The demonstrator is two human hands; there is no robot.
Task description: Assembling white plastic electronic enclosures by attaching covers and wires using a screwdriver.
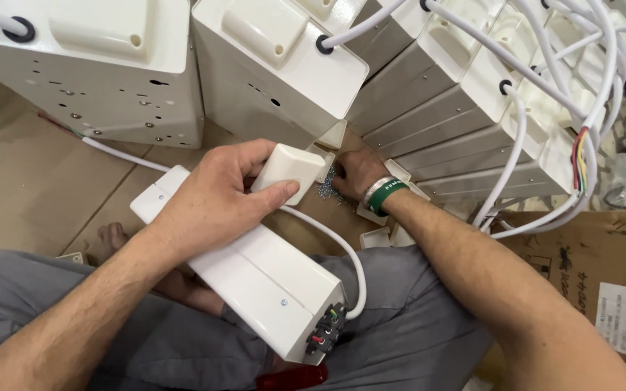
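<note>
The long cream box (255, 279) lies tilted across the lap, and the left hand (211, 199) pinches a small cream cap (289, 171) at its upper end. The right hand (356, 174) is curled into the screw pile (330, 187), grip unclear. With nothing bracing the box, I'd guess it could slide off, or its white cable (331, 242) could snag.
</note>
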